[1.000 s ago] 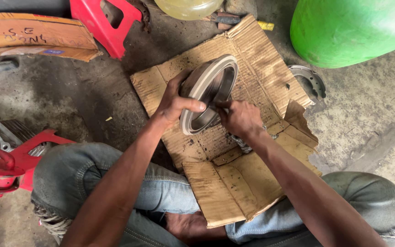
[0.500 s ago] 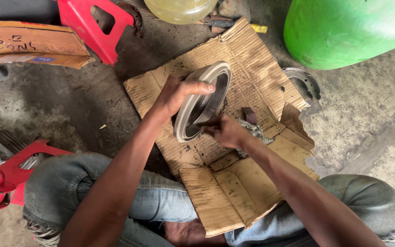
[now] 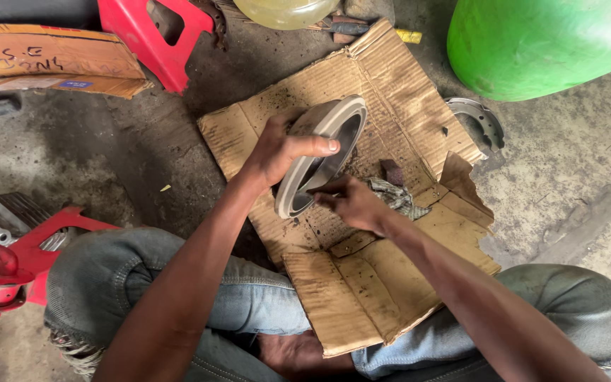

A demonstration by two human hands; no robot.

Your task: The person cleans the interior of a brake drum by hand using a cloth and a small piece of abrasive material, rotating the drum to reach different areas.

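1. Looking down through the head view, I see my left hand [image 3: 277,152] gripping a round metal drum [image 3: 319,157], a shallow dish-shaped casting with a pale, wide machined rim. The drum stands on edge, tilted, over a flattened sheet of cardboard [image 3: 390,106] that lies on the concrete floor [image 3: 567,163].
2. My left hand is closed around the upper rim: the thumb lies flat across the pale face and the fingers wrap behind, out of sight.
3. My right hand [image 3: 351,201] sits just below and to the right of the drum, fingers drawn together, their tips at the lower inner edge of the bowl. I cannot tell whether they pinch anything small.
4. I judge the drum heavy and fully rigid, bare metal, probably greasy or dusty, so slippery on the smooth face. It is not fragile, but it would land hard if dropped. The rim is the natural place to hold, with fingers hooked over the lip and the thumb bracing the face, as my left hand does.
5. A crumpled grey rag [image 3: 396,197] lies on the cardboard just beside my right wrist, and a small dark block [image 3: 392,171] sits near it.
6. Further off I see a curved brake shoe [image 3: 481,122] at the cardboard's right edge, a big green container [image 3: 546,42] beyond it, a red plastic stool [image 3: 155,32] at the top left, and a red machine part [image 3: 15,262] by my left knee.
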